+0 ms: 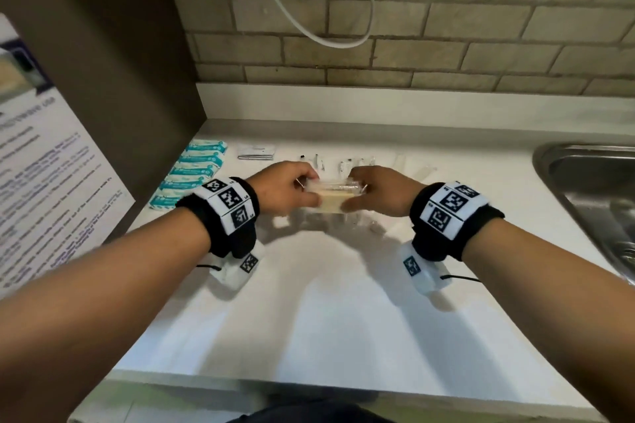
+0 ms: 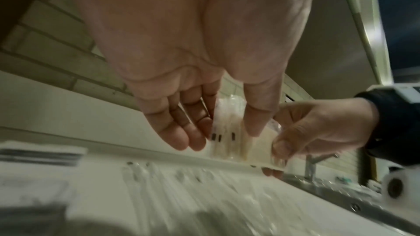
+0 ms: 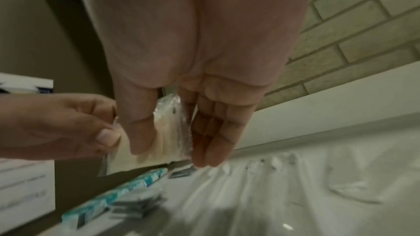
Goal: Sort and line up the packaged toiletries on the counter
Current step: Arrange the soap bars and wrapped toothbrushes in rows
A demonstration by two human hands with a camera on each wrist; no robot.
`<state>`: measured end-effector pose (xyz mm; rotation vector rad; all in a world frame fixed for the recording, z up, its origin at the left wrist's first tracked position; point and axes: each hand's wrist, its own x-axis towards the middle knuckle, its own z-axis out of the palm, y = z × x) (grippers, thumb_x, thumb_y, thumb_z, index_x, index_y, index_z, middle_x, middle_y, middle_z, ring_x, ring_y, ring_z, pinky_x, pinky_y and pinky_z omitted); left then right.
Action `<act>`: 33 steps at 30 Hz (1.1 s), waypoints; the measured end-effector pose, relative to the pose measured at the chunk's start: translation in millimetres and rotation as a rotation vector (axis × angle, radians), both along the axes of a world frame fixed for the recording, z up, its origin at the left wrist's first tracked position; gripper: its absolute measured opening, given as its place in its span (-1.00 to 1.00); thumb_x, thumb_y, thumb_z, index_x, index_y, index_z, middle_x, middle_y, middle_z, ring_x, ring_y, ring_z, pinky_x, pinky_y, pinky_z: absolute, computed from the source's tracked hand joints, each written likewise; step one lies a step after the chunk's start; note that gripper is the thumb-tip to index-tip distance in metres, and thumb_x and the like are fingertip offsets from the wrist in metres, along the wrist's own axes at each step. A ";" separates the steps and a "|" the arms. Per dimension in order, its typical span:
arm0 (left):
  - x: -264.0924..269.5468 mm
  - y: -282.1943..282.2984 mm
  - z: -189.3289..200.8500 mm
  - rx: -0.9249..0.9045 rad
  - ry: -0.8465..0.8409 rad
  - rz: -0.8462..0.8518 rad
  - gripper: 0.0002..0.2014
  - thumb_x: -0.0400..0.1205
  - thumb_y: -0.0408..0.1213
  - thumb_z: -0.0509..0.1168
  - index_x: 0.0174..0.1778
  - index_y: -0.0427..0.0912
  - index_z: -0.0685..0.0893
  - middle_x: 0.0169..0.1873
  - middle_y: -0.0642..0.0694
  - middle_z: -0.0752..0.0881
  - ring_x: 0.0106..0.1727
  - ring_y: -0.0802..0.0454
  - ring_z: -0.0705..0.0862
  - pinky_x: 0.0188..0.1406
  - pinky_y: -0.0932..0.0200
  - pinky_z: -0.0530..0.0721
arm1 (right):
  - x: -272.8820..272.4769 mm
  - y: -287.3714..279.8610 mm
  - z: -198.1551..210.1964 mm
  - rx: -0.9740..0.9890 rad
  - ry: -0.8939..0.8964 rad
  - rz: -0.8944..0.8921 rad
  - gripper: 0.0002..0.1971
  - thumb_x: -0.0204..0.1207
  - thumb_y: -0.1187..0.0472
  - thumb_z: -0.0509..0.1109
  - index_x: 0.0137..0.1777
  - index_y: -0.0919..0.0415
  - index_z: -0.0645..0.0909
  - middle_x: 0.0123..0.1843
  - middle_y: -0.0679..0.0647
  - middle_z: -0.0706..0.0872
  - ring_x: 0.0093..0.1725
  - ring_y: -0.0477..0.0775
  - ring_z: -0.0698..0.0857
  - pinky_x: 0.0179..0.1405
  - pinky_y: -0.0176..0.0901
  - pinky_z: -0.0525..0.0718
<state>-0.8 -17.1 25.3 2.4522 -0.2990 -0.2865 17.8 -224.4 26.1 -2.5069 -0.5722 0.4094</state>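
Note:
A small bundle of clear plastic packets [image 1: 332, 197] with cream-coloured contents is held above the white counter [image 1: 343, 302]. My left hand [image 1: 307, 187] pinches its left end between thumb and fingers, and my right hand [image 1: 354, 189] pinches its right end. In the left wrist view the bundle [image 2: 229, 143] sits between the left hand's [image 2: 223, 132] thumb and fingers, with the right hand [image 2: 306, 132] gripping the far end. The right wrist view shows the bundle [image 3: 163, 132] in the right hand [image 3: 172, 143], with the left hand [image 3: 68, 126] at its other end.
Teal packets [image 1: 192, 175] lie in a column along the counter's left side, beside a brown cabinet wall [image 1: 113, 79]. A stack of grey-white sachets [image 1: 257, 152] and a row of clear packets [image 1: 347, 163] lie near the backsplash. A steel sink [image 1: 591, 189] is at the right.

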 end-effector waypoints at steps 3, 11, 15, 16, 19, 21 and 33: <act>19.0 34.8 15.0 -0.079 0.000 0.070 -0.72 0.51 -0.17 0.52 0.10 -0.07 0.69 -0.07 -0.04 0.76 -0.16 0.05 0.69 -0.10 0.19 0.62 | 24.7 29.2 6.2 0.212 0.080 -0.027 -0.71 0.39 0.15 0.58 -0.02 0.27 0.60 -0.22 0.16 0.66 -0.21 0.14 0.64 -0.12 0.12 0.65; 81.5 111.5 19.5 -0.253 0.148 0.274 -0.60 0.51 -0.32 0.53 0.17 -0.23 0.50 -0.22 -0.19 0.74 -0.28 -0.06 0.70 -0.08 0.04 0.76 | 92.9 113.8 7.2 0.303 0.257 -0.107 -0.56 0.44 0.22 0.56 0.24 0.25 0.47 -0.25 0.15 0.71 -0.31 0.10 0.68 -0.09 -0.02 0.76; 106.4 132.8 7.2 -0.121 0.221 0.327 -0.69 0.49 -0.25 0.53 0.05 -0.20 0.59 -0.20 -0.22 0.81 -0.30 -0.06 0.73 -0.06 0.02 0.70 | 118.7 146.9 -3.7 0.211 0.357 -0.106 -0.75 0.47 0.22 0.53 0.02 0.31 0.56 -0.26 0.17 0.71 -0.35 0.04 0.68 -0.18 -0.16 0.76; 112.1 137.3 3.9 -0.097 0.247 0.323 -0.73 0.50 -0.27 0.53 0.01 -0.22 0.62 -0.23 -0.23 0.80 -0.34 -0.05 0.71 -0.10 0.05 0.69 | 125.7 155.0 -8.1 0.178 0.383 -0.106 -0.78 0.47 0.21 0.54 -0.08 0.32 0.58 -0.27 0.17 0.71 -0.35 0.05 0.68 -0.15 -0.14 0.76; 123.3 144.8 -6.7 -0.025 0.320 0.295 -0.80 0.52 -0.29 0.50 -0.06 -0.33 0.69 -0.30 -0.29 0.78 -0.39 -0.05 0.66 -0.27 0.16 0.66 | 140.9 170.8 -23.1 0.092 0.457 -0.114 -0.77 0.47 0.20 0.54 -0.25 0.32 0.59 -0.30 0.19 0.70 -0.36 0.06 0.69 -0.12 -0.13 0.76; 129.9 149.2 -13.9 -0.002 0.369 0.298 -0.84 0.52 -0.29 0.49 -0.12 -0.29 0.68 -0.38 -0.23 0.75 -0.45 -0.03 0.63 -0.39 0.22 0.62 | 147.6 178.2 -30.3 0.038 0.487 -0.114 -0.76 0.47 0.18 0.53 -0.27 0.33 0.60 -0.31 0.21 0.70 -0.36 0.07 0.68 -0.09 -0.14 0.75; 154.7 155.1 -36.3 0.021 0.457 0.337 -0.83 0.53 -0.35 0.46 -0.11 -0.43 0.78 -0.38 -0.24 0.75 -0.45 -0.03 0.65 -0.34 0.19 0.71 | 160.8 194.8 -47.5 -0.032 0.525 -0.127 -0.76 0.47 0.17 0.53 -0.36 0.24 0.62 -0.49 0.06 0.71 -0.49 -0.04 0.71 -0.32 -0.23 0.76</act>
